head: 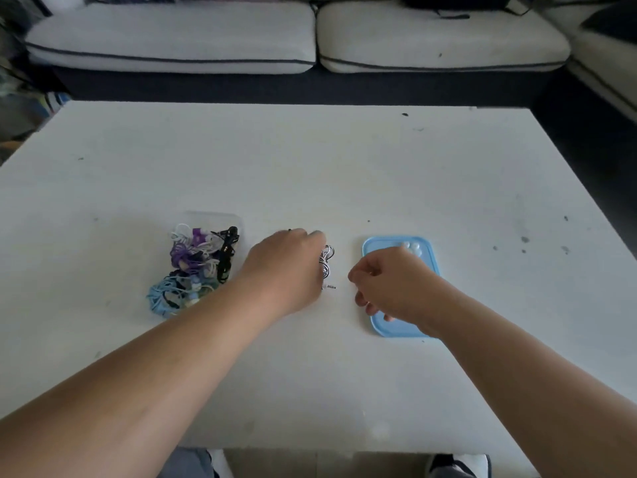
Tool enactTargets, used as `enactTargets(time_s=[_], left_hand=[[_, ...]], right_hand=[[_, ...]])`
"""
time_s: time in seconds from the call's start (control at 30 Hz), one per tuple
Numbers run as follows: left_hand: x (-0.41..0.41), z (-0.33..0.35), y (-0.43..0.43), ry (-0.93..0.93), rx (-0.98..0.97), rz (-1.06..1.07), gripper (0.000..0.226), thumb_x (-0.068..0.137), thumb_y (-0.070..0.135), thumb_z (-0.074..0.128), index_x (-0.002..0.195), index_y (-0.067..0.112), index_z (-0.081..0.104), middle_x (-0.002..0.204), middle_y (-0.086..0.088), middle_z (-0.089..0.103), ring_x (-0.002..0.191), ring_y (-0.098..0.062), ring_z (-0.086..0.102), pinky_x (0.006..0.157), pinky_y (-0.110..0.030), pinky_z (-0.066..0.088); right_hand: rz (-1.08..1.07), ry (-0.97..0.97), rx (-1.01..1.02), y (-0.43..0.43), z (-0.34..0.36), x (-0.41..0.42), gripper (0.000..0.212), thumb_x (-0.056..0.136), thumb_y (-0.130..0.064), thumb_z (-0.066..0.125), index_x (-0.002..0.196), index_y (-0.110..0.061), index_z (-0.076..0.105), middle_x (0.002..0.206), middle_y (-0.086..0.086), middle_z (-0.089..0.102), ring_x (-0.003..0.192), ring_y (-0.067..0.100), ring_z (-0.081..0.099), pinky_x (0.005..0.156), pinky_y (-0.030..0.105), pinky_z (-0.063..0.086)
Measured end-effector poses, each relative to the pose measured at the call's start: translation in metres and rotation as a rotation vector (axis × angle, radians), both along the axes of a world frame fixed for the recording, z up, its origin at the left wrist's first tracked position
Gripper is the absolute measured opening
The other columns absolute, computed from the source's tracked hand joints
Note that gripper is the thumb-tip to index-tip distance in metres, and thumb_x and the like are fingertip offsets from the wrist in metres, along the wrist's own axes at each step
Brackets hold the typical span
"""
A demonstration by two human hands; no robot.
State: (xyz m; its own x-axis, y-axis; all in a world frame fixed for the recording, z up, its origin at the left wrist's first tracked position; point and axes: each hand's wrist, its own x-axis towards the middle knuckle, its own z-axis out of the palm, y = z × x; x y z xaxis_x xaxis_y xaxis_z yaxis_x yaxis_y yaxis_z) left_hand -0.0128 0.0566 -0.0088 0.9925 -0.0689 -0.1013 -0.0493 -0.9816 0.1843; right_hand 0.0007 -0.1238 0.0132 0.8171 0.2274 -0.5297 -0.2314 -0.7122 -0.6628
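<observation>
The fingers [315,236] of the left hand [287,267] are curling downward and closing round a small bundle of black-and-white earphone cord [327,258]. The coils are poking out just past the fingertips on the side facing the other hand. The cord's metal plug [332,287] is sticking out below those fingertips, lying close to the table [310,160] and pointing toward the right hand [393,281]. The back of the left hand is hiding the rest of the bundle, so how much is lying inside the grip cannot be told.

The fingers [362,300] of the right hand are curling tightly inward, with thumb and forefinger drawing together near the plug but apart from it. Whether anything is sitting between them cannot be told. A narrow strip of bare table is showing between the two sets of fingertips.

Under and just behind the right fingers a blue tray [377,244] is lying flat, and the hand is covering most of it. A few small white pieces [412,248] are sitting at the tray's far end, beyond the knuckles.

Out past the left wrist, on the side away from the right hand, a clear box [213,215] is standing, and a tangle of purple, blue, white and black cords [193,267] is spilling over its near edge. Well beyond all the fingertips, past the table's far edge, a pale sofa [172,36] is stretching across.
</observation>
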Motion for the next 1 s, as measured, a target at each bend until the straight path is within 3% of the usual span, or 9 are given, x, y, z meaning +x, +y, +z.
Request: enactTargets(time_s=[0.07,0.2,0.37,0.5,0.57,0.67,0.77,0.83,1.0], left_hand=[[0.003,-0.008,-0.009,0.114,-0.049,-0.005,0.007,0.098,0.025,0.047,0.103,0.025,0.052,0.106,0.001,0.056,0.101,-0.029,0.056,0.08,-0.039,0.052],[0.007,-0.014,-0.019,0.163,-0.105,0.023,0.006,0.098,0.031,0.052,0.096,0.026,0.049,0.115,-0.002,0.054,0.102,-0.029,0.055,0.09,-0.043,0.053],[0.005,-0.009,-0.015,0.219,-0.234,0.1,0.018,0.086,0.02,0.058,0.083,0.032,0.044,0.105,0.011,0.062,0.094,-0.019,0.062,0.084,-0.038,0.055],[0.006,0.019,-0.016,0.254,-0.508,0.279,0.022,0.078,0.028,0.064,0.096,0.03,0.053,0.094,0.006,0.066,0.085,-0.017,0.067,0.074,-0.036,0.056],[0.006,0.037,-0.016,0.268,-0.715,0.374,0.027,0.078,0.023,0.063,0.103,0.028,0.056,0.095,-0.001,0.072,0.081,-0.019,0.074,0.068,-0.035,0.059],[0.002,0.057,-0.014,0.311,-0.958,0.491,0.029,0.086,0.0,0.054,0.109,0.016,0.063,0.093,-0.013,0.073,0.062,-0.019,0.072,0.049,-0.024,0.049],[-0.001,0.07,-0.009,0.36,-1.194,0.526,0.041,0.086,-0.011,0.042,0.11,0.008,0.069,0.09,-0.017,0.071,0.062,-0.024,0.067,0.063,-0.033,0.055],[-0.003,0.075,-0.006,0.399,-1.277,0.49,0.047,0.084,-0.014,0.037,0.111,0.005,0.071,0.082,-0.016,0.068,0.066,-0.027,0.064,0.068,-0.039,0.054],[-0.008,0.08,-0.004,0.527,-1.489,0.373,0.041,0.08,-0.003,0.047,0.112,0.001,0.071,0.078,-0.011,0.058,0.07,-0.025,0.06,0.071,-0.041,0.059]], right_hand=[[0.071,0.002,-0.049,-0.006,-0.002,-0.003,0.018,0.094,-0.023,0.054,0.09,-0.019,0.071,0.093,0.01,0.078,0.074,0.024,0.072,0.067,0.034,0.058],[0.213,0.021,-0.095,-0.018,0.004,-0.012,0.019,0.096,-0.039,0.057,0.089,-0.026,0.069,0.087,0.004,0.077,0.085,0.028,0.075,0.08,0.039,0.061],[0.343,0.026,-0.12,-0.029,0.014,-0.021,0.021,0.097,-0.045,0.057,0.093,-0.029,0.07,0.088,-0.003,0.075,0.084,0.023,0.075,0.081,0.04,0.06],[0.242,0.016,-0.045,-0.033,0.02,-0.019,0.02,0.096,-0.038,0.057,0.086,-0.027,0.07,0.087,-0.003,0.076,0.084,0.021,0.075,0.076,0.038,0.062],[0.147,0.006,0.014,-0.034,0.021,-0.015,0.019,0.097,-0.033,0.058,0.084,-0.027,0.07,0.085,-0.004,0.077,0.083,0.018,0.074,0.076,0.034,0.061],[0.023,0.009,0.092,-0.033,0.02,-0.01,0.013,0.097,-0.028,0.059,0.094,-0.028,0.072,0.085,-0.005,0.078,0.082,0.016,0.074,0.076,0.031,0.061],[-0.085,0.036,0.229,-0.029,0.02,-0.008,0.021,0.096,-0.019,0.065,0.116,-0.026,0.068,0.097,-0.001,0.077,0.082,0.014,0.075,0.072,0.025,0.062],[-0.148,0.063,0.398,-0.027,0.02,-0.007,0.035,0.095,-0.011,0.067,0.128,-0.022,0.064,0.108,0.002,0.074,0.089,0.018,0.076,0.079,0.031,0.063],[-0.176,0.142,0.787,-0.022,0.023,-0.005,0.036,0.095,0.004,0.066,0.13,-0.005,0.064,0.122,0.02,0.071,0.107,0.035,0.073,0.095,0.046,0.059]])
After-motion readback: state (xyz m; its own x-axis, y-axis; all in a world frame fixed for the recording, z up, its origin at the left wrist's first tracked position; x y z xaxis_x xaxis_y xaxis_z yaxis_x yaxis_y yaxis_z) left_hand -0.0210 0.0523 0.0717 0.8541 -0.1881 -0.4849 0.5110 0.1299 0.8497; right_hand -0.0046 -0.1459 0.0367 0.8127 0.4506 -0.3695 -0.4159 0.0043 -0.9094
